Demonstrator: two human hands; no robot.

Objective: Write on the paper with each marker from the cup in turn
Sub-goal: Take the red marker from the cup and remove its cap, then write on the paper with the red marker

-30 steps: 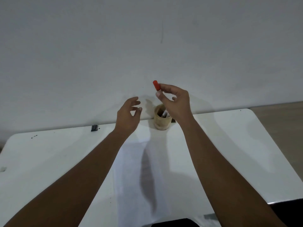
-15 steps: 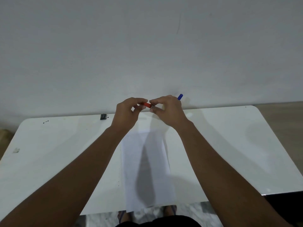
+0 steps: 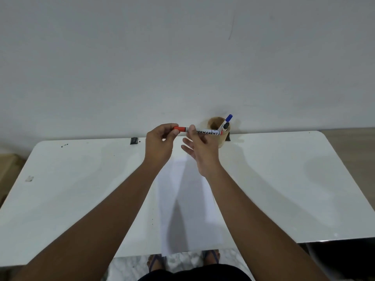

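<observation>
Red marker point(image 3: 203, 131): held level above the far edge of the table point(image 3: 81, 179), just in front of the cup point(image 3: 218, 128). Left hand point(image 3: 160, 142) pinching the red cap point(image 3: 179, 129); right hand point(image 3: 200, 149) pinching the white barrel near the cap, other fingers spread loose. Looks light, stiff, smooth plastic, likely a little slippery. Best gripped firmly on the barrel close to the cap, then pulled straight apart; probably a snug cap. Blue marker point(image 3: 228, 120) leaning in the cup. Paper point(image 3: 182, 209) lying flat below the hands, blank as far as can be told.
</observation>
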